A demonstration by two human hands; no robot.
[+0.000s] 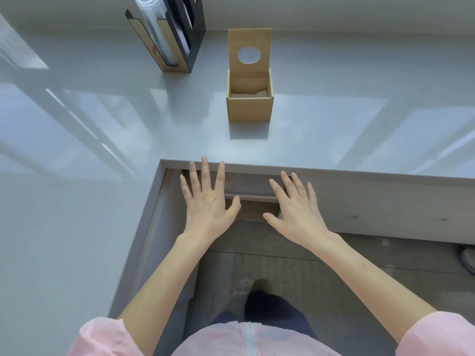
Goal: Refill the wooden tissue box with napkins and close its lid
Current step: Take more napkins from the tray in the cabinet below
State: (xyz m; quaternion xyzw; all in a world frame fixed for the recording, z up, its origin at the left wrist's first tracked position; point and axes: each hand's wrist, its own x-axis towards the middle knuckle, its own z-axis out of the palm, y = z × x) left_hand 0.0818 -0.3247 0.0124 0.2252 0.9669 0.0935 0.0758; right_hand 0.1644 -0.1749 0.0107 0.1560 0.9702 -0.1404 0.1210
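Observation:
The wooden tissue box (248, 109) stands on the grey counter (102, 150), straight ahead of me. Its lid (249, 51), with a round hole, is flipped up and stands upright at the back. A few pale napkins (248, 95) lie low inside the box. My left hand (205, 199) and my right hand (295, 206) hover with fingers spread just below the counter's front edge, in front of an opening under the counter. Both hands hold nothing.
A black and wood organiser (177, 34) holding a clear bottle (154, 24) stands at the back left of the counter. Below the counter edge is a partly open drawer or shelf (252, 194), its contents unclear. The counter wraps around on my left.

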